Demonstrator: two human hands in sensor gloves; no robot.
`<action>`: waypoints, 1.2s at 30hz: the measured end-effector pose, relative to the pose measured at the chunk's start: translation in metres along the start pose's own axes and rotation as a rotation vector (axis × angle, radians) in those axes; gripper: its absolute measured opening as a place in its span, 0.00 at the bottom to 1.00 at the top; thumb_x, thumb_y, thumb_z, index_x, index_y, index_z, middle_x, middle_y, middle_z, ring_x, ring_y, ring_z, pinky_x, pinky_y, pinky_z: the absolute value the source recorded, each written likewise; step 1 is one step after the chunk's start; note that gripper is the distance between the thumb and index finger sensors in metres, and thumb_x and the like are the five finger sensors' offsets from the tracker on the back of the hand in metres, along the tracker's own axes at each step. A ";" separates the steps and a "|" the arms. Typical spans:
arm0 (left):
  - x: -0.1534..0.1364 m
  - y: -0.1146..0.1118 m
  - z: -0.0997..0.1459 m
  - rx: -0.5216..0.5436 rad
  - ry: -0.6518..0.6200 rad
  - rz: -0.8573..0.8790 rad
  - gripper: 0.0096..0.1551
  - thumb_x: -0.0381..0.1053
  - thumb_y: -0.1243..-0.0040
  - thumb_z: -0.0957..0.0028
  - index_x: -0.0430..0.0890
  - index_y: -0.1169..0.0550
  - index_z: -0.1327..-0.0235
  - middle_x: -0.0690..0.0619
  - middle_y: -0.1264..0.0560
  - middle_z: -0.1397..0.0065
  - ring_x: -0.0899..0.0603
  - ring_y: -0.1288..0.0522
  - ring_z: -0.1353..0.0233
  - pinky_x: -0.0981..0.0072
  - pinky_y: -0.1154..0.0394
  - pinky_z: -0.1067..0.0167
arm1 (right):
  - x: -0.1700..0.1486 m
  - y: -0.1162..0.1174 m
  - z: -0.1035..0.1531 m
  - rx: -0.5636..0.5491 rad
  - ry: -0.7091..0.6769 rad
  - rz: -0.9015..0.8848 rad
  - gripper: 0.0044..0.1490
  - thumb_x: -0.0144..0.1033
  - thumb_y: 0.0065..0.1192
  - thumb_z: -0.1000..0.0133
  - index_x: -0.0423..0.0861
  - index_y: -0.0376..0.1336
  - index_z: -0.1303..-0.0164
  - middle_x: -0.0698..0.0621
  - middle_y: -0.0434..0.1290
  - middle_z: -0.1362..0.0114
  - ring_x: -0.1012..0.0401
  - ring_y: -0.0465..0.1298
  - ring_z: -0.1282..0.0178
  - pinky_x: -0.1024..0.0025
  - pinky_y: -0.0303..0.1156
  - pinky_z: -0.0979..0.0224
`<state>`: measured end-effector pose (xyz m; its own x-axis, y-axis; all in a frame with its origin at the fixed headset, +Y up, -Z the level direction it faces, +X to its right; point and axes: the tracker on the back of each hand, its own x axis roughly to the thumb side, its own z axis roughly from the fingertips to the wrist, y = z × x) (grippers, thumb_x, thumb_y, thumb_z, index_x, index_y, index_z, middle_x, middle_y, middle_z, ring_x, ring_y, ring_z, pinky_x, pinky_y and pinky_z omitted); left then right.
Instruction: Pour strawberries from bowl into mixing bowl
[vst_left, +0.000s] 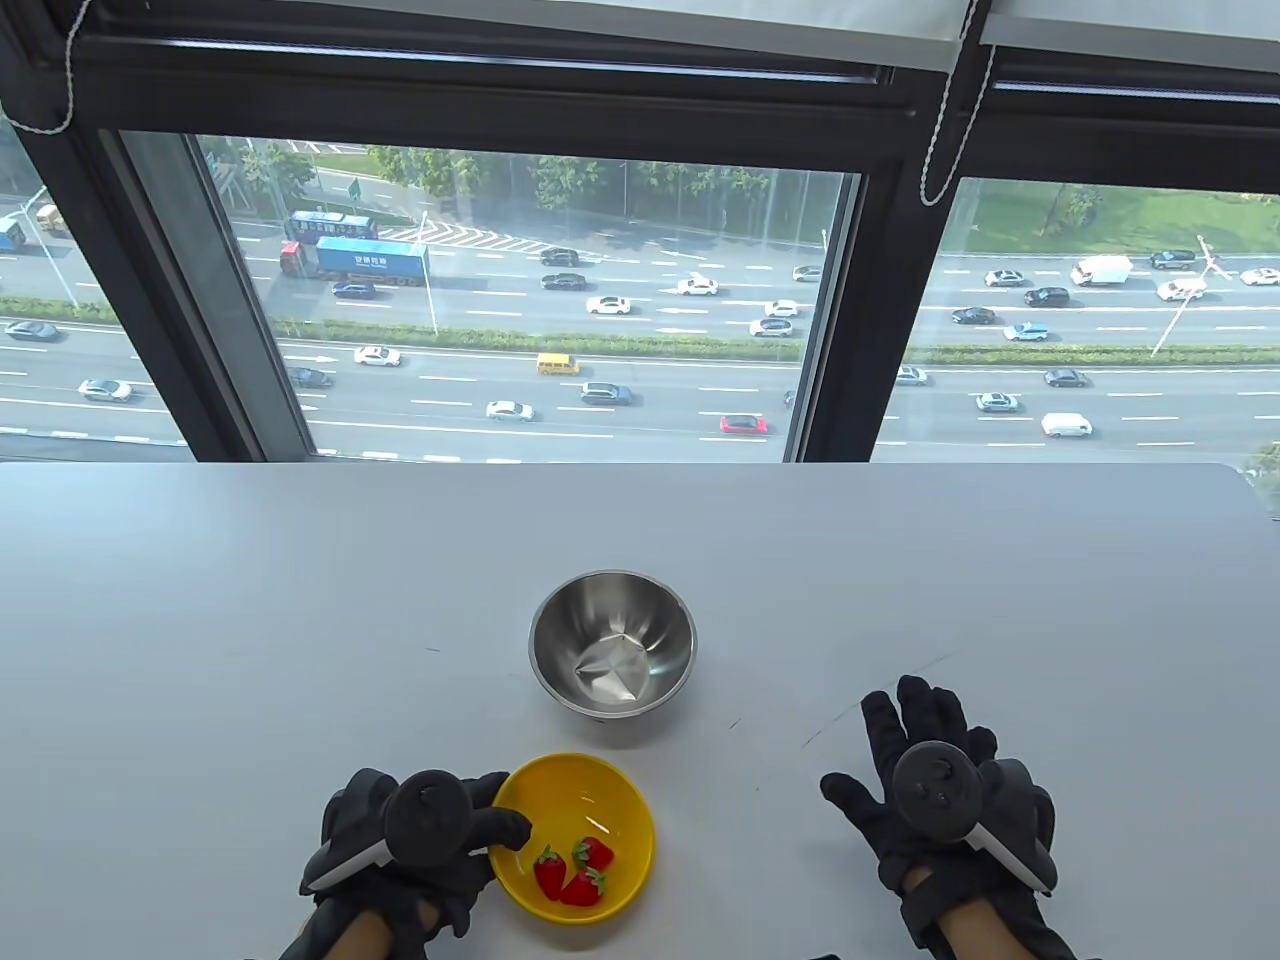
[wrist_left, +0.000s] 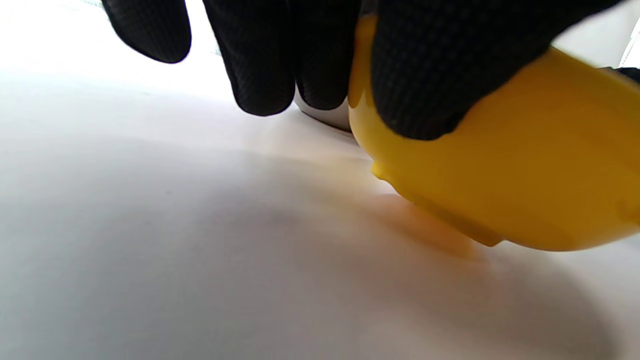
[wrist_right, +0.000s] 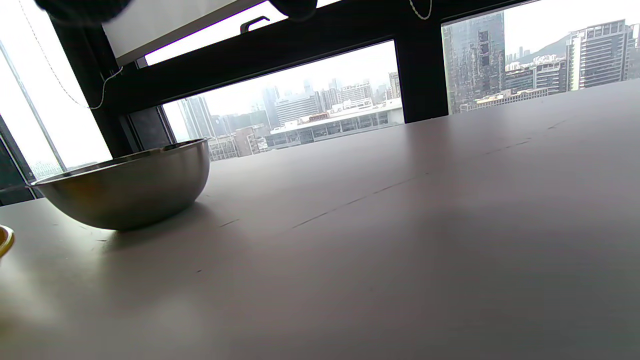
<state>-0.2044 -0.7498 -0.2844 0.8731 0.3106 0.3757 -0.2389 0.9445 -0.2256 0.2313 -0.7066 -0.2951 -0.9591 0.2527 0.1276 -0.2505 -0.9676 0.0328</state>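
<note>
A yellow bowl (vst_left: 600, 800) near the table's front edge holds three red strawberries (vst_left: 572, 872). My left hand (vst_left: 420, 840) grips its left rim, thumb inside and fingers on the outer wall. In the left wrist view the yellow bowl (wrist_left: 525, 180) is tilted, its near edge lifted off the table, with my fingers (wrist_left: 420, 75) on its wall. An empty steel mixing bowl (vst_left: 612, 645) stands just behind it; it also shows in the right wrist view (wrist_right: 130, 187). My right hand (vst_left: 940, 790) rests flat and open on the table to the right, holding nothing.
The white table (vst_left: 250, 620) runs back to a large window with a black frame (vst_left: 850, 330). Faint scratch lines (vst_left: 880, 690) mark the surface near my right hand.
</note>
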 end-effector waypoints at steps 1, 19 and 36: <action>0.000 0.000 0.000 0.003 -0.004 0.002 0.26 0.50 0.27 0.62 0.62 0.16 0.46 0.51 0.27 0.20 0.39 0.24 0.22 0.30 0.35 0.30 | 0.000 0.000 0.000 0.000 0.000 0.000 0.57 0.71 0.49 0.54 0.51 0.42 0.20 0.41 0.34 0.15 0.37 0.40 0.16 0.26 0.39 0.25; 0.014 0.012 0.005 0.092 -0.090 0.057 0.25 0.52 0.27 0.62 0.61 0.16 0.47 0.47 0.25 0.22 0.38 0.23 0.24 0.30 0.34 0.30 | -0.002 -0.001 0.000 -0.001 0.004 -0.006 0.57 0.71 0.49 0.54 0.51 0.42 0.20 0.41 0.34 0.15 0.37 0.40 0.16 0.26 0.39 0.25; 0.016 0.020 0.008 0.190 -0.129 0.112 0.31 0.60 0.25 0.65 0.61 0.18 0.44 0.45 0.23 0.26 0.37 0.21 0.26 0.31 0.33 0.31 | -0.002 -0.001 0.000 -0.007 0.006 -0.011 0.57 0.71 0.49 0.54 0.51 0.42 0.20 0.41 0.34 0.15 0.37 0.40 0.16 0.26 0.39 0.25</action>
<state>-0.1987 -0.7250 -0.2763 0.7783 0.4141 0.4719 -0.4173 0.9028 -0.1039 0.2338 -0.7059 -0.2955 -0.9570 0.2634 0.1214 -0.2620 -0.9647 0.0275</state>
